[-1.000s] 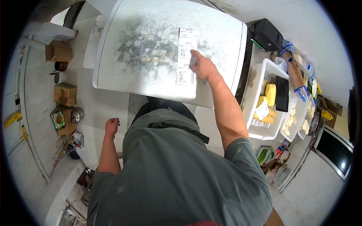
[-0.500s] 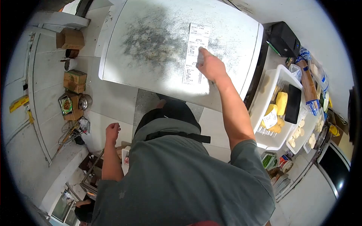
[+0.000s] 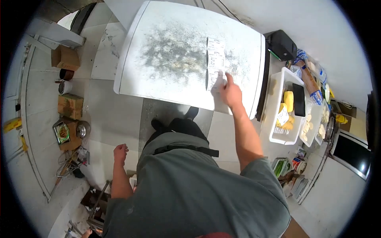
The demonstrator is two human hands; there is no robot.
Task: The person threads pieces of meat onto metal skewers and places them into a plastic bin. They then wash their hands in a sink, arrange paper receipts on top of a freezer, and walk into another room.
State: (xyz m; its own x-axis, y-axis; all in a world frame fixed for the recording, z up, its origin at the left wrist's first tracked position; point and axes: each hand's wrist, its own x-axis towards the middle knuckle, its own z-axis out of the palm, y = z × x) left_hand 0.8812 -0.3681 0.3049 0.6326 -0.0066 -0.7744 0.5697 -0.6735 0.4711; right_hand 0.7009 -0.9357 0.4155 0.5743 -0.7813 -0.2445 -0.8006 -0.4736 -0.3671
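Observation:
A long printed paper slip (image 3: 215,59) lies on the scuffed white tabletop (image 3: 174,47), slightly creased. At the lower right edge of the slip is my right hand (image 3: 231,92), its index finger stretched out with the tip by the paper and the other fingers curled. Nothing shows in its grasp. My left hand (image 3: 120,152) hangs over the floor at my side, away from the table, with its fingers loosely curled in. Whether it holds anything is too small to tell.
Right of the table, a white bin (image 3: 274,107) holds yellow items and a black flat device (image 3: 299,100). A black box (image 3: 282,44) stands behind. Cardboard boxes (image 3: 70,106) and a metal bowl (image 3: 83,129) line the left floor. Another person's hand (image 3: 87,233) shows at the bottom left.
My right index finger has moved down along the slip, from its middle to its lower part. The whole view has shifted a little. My left hand still hangs at my side.

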